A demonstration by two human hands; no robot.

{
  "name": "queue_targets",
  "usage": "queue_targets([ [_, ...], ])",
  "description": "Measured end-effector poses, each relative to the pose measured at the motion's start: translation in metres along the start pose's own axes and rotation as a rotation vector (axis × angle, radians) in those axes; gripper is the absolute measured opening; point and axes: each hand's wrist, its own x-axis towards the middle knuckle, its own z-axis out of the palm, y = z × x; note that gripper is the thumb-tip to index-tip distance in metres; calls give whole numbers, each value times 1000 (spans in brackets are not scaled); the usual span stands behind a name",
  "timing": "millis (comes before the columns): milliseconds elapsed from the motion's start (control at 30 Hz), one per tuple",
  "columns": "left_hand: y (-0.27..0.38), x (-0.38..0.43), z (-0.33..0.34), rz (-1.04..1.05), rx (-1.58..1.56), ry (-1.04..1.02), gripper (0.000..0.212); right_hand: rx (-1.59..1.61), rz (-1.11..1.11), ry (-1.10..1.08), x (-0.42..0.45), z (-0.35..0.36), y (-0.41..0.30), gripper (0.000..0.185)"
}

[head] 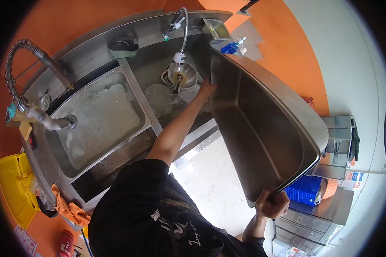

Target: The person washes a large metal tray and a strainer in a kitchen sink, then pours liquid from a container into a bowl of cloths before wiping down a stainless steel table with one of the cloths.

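Note:
A large, deep stainless steel pan (260, 128) is tilted on its side, its inside facing me. My left hand (208, 90) grips its far end above the right sink basin (186, 119). At the near right corner my right hand (271, 204) is closed on the rim. A metal bowl (191, 75) sits in the right basin under the white spray head of a flexible faucet (179, 58). Beside it, a round, translucent item (160, 96) lies in the water. The left basin holds another large steel pan (146, 117) filled with cloudy water.
A spring-hose faucet (54, 69) stands at left. A green caddy (124, 49) sits on the back ledge. A small steel container (217, 30) and blue bottle (231, 47) stand at back right. An orange cloth (69, 208) hangs at lower left. A blue crate (304, 191) rests on a table at right.

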Motion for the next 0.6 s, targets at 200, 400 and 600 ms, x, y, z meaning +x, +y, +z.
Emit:
queue_targets([
  [200, 13, 37, -74, 265, -272, -7, 62, 365, -276, -93, 18, -16, -32, 28],
  [400, 23, -19, -20, 311, -43, 53, 67, -10, -189, 114, 16, -24, 5, 19],
  [600, 60, -65, -26, 331, -10, -115, 64, 327, 558, 210, 16, -44, 50, 15],
])
